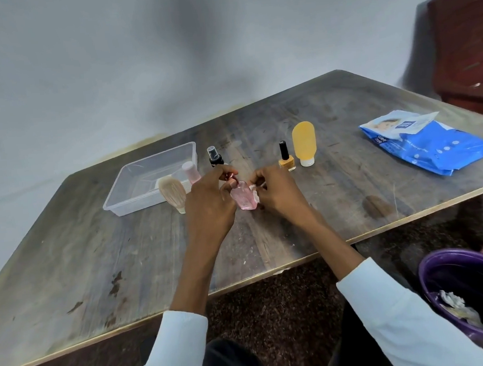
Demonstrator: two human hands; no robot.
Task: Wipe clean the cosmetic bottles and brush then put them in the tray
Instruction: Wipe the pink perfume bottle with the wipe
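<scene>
— Worn wooden table (268, 239) against a grey wall; where does the work sit?

— Centre of the frame. Both hands meet over a small pink bottle (244, 197), held just above the tabletop. Its long axis runs from lower right up to upper left, dark red cap end toward the top.

— Who has hold of what?

— The left hand (210, 203) has fingers curled round the cap end and the bottle's left side. The right hand (276, 193) pinches a bit of white wipe (255, 194) against the bottle's right flank.

— And the tray?

— The clear tray (137, 203) lies left of centre, up and to the left of the grip, so the left hand is nearer. A beige brush (173, 192) and a pale pink bottle (191, 172) stand between the hands and the tray.

— So the drop-off?

— I'd judge it a short carry up-left by the left hand, lifting over those two.
</scene>
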